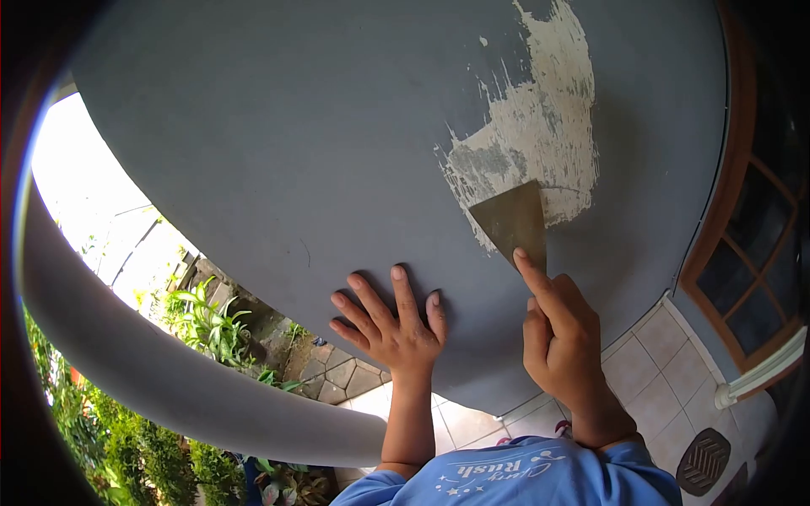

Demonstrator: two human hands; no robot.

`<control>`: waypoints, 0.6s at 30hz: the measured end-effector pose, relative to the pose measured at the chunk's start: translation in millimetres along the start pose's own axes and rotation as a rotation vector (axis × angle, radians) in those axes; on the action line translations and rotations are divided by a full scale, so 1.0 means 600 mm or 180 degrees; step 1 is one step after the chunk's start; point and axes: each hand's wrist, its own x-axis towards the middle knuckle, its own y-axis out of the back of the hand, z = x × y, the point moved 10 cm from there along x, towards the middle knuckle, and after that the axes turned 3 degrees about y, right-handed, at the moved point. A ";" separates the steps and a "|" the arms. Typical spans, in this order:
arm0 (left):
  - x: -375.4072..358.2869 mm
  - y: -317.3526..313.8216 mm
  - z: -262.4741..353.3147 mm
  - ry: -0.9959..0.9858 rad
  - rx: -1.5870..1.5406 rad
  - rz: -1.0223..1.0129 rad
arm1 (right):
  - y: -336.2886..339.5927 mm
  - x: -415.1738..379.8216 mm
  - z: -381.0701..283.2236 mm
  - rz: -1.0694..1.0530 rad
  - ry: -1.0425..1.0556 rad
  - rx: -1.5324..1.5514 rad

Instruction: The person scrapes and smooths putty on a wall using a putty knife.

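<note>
My right hand (564,337) is closed around the handle of a putty knife (516,221), with the index finger stretched along its blade. The wide edge of the blade lies at the lower part of a scraped patch (540,126) on the grey wall (295,126). Pale, whitish material shows in that patch, with ragged streaks along its left side. Spread flat on the wall, to the left of and below the knife, is my left hand (395,325), fingers apart and holding nothing. The knife's handle is mostly hidden in my right fist.
A rounded grey column (202,388) curves along the lower left, with green plants (211,325) and stone paving (333,375) beyond it. At right are a wood-framed window (747,253), pale floor tiles (645,371) and a dark oval mat (704,462).
</note>
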 end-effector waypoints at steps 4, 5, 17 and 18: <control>-0.001 0.003 -0.002 -0.0001 -0.0038 0.0075 | -0.014 -0.003 -0.002 0.0317 0.0079 -0.0373; 0.000 0.004 -0.003 0.0003 -0.0054 0.0085 | -0.019 -0.002 -0.007 0.0342 0.0032 -0.0508; -0.003 0.004 -0.003 -0.0002 -0.0134 0.0080 | -0.001 0.004 -0.023 0.0244 -0.0007 -0.0713; -0.003 0.004 -0.003 -0.0002 -0.0148 0.0106 | -0.006 0.000 -0.021 0.0245 -0.0006 -0.0797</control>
